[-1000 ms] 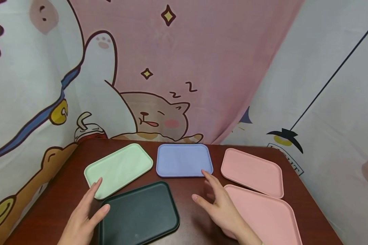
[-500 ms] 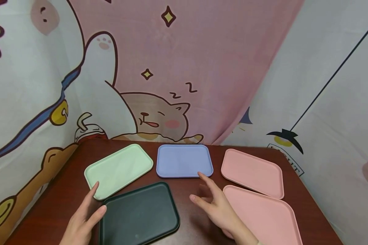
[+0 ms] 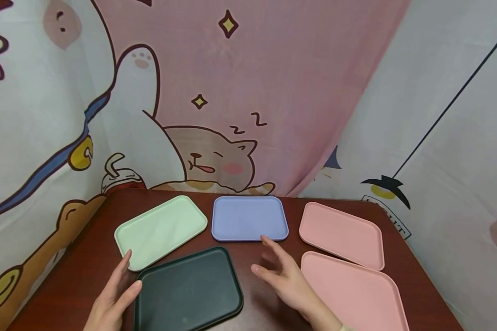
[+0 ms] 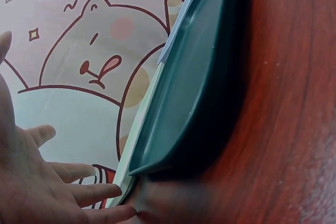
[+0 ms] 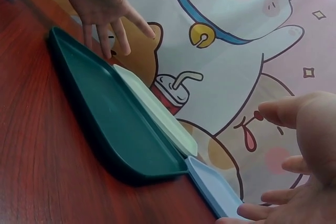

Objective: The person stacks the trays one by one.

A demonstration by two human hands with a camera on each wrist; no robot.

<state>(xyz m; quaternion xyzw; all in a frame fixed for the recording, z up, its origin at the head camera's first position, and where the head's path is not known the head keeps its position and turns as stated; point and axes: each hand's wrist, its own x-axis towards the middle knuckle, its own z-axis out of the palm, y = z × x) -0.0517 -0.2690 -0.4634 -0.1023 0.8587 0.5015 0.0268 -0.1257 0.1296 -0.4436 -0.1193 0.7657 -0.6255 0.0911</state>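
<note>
My left hand (image 3: pixel 112 296) hovers at the left edge of a dark green tray (image 3: pixel 188 289), fingers spread and holding nothing. Its index fingertip overlaps the near edge of a light green tray (image 3: pixel 161 232) in the head view; whether it touches cannot be told. Between the dark green tray and the near pink tray (image 3: pixel 356 292) is my right hand (image 3: pixel 287 280), fingers loosely bent with nothing in them. Just beyond its fingertips lies a blue tray (image 3: pixel 250 218). The right wrist view shows the left hand (image 5: pixel 102 3) with fingers extended beside the dark green tray.
A second pink tray (image 3: pixel 341 235) lies at the back right, close against the near pink one. All the trays rest on a reddish-brown wooden table (image 3: pixel 66 285). A cartoon-printed cloth (image 3: pixel 298 82) hangs behind the table's back edge.
My right hand has drifted a little left and toward me. The left hand has drawn back slightly from the light green tray. The trays stay in place.
</note>
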